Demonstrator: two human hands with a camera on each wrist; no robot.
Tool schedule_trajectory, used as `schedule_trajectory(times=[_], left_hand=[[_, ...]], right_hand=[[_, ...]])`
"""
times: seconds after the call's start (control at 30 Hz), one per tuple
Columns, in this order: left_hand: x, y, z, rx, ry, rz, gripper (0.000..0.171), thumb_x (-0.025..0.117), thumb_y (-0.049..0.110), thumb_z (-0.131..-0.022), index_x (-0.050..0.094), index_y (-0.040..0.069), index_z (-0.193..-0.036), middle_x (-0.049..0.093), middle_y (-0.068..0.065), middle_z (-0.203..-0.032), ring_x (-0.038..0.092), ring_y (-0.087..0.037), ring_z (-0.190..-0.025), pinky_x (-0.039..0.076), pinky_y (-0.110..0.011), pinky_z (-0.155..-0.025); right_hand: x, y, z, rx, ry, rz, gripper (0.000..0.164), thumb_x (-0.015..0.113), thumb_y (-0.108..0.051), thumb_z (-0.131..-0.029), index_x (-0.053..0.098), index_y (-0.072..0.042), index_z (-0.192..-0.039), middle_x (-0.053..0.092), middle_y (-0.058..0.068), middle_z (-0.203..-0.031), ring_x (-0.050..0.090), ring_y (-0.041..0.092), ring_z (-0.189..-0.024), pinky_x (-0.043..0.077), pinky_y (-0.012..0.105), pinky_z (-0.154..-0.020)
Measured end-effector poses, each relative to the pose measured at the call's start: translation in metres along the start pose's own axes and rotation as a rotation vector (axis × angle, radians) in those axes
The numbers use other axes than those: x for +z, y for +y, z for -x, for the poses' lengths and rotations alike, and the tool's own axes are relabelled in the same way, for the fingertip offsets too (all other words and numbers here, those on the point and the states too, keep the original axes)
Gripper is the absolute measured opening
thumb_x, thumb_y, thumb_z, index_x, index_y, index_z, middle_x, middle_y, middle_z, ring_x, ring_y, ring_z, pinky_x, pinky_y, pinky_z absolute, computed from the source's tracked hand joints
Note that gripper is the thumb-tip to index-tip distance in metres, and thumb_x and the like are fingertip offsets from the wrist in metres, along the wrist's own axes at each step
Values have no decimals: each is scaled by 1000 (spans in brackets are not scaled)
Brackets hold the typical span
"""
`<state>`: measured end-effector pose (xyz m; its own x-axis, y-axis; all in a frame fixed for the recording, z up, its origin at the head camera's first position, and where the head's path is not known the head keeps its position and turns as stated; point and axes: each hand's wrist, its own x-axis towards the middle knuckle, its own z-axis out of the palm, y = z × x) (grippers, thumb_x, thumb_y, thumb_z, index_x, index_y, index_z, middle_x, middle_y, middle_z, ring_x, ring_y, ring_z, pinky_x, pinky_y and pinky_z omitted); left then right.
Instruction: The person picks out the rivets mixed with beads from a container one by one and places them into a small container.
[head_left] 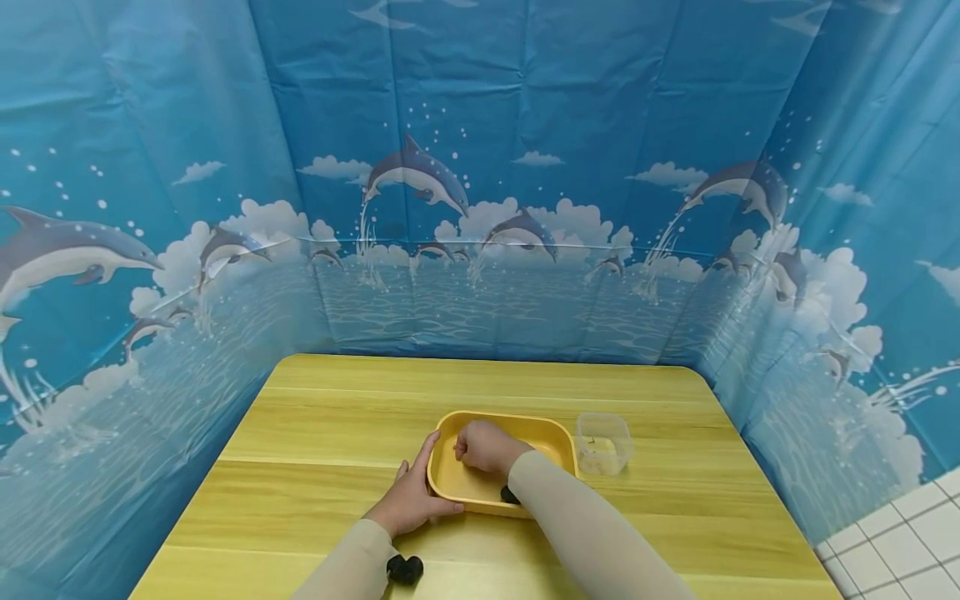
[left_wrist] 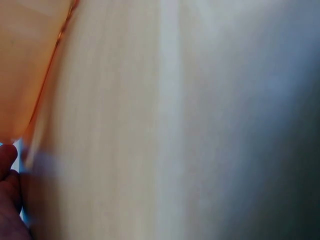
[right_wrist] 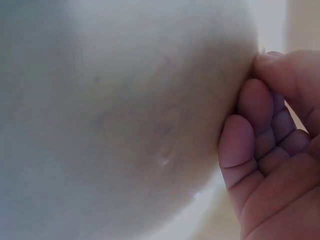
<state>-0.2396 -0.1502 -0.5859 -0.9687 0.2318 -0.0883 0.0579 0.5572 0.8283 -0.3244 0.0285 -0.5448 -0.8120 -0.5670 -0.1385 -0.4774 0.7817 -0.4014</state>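
Note:
My left hand holds the near left corner of a yellow tray, thumb along the front wall and fingers up the left side. In the left wrist view the tray is a blurred orange wall above the fingertips. Inside the tray, my right hand is lowered with its fingers curled. The right wrist view shows the hand with thumb and forefinger tips together; anything between them cannot be made out. A pale blurred surface fills most of that view.
Right of the tray stands a clear plastic box with small bits in it. Black wrist gear shows by the left sleeve. The wood-grain table is bordered by a blue dolphin curtain.

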Motion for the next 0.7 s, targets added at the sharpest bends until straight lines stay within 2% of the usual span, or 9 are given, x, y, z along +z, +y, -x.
schedule_trajectory(times=[0.23, 0.4, 0.53, 0.7], left_hand=[[1, 0, -1, -2, -2, 5, 120, 80, 63, -52, 2, 54, -142, 29, 3, -151, -5, -52, -137, 13, -73, -100], [1, 0, -1, 14, -1, 5, 121, 80, 63, -52, 1, 52, -143, 30, 5, -150, -5, -50, -138, 10, -72, -103], [1, -1, -2, 21, 2, 0, 121, 80, 63, -52, 1, 51, -144, 31, 6, -150, -5, -49, -138, 6, -70, -105], [2, -1, -2, 10, 9, -13, 122, 80, 64, -51, 2, 51, -144, 33, 4, -149, -3, -50, -138, 8, -71, -104]], right_hand=[[1, 8, 3, 28, -10, -181, 11, 62, -9, -81, 67, -17, -76, 61, -8, -72, 50, 11, -59, 43, 22, -51], [-5, 14, 4, 21, 1, -273, 5, 63, -13, -83, 68, -15, -82, 63, -7, -80, 53, 12, -64, 46, 24, -57], [-16, 14, 8, 13, 31, -248, 6, 63, -14, -83, 69, -15, -85, 62, -8, -81, 53, 11, -69, 47, 24, -62], [-35, 15, 18, 8, 60, -222, 9, 62, -15, -84, 70, -15, -89, 64, -10, -83, 54, 10, -71, 47, 25, -65]])
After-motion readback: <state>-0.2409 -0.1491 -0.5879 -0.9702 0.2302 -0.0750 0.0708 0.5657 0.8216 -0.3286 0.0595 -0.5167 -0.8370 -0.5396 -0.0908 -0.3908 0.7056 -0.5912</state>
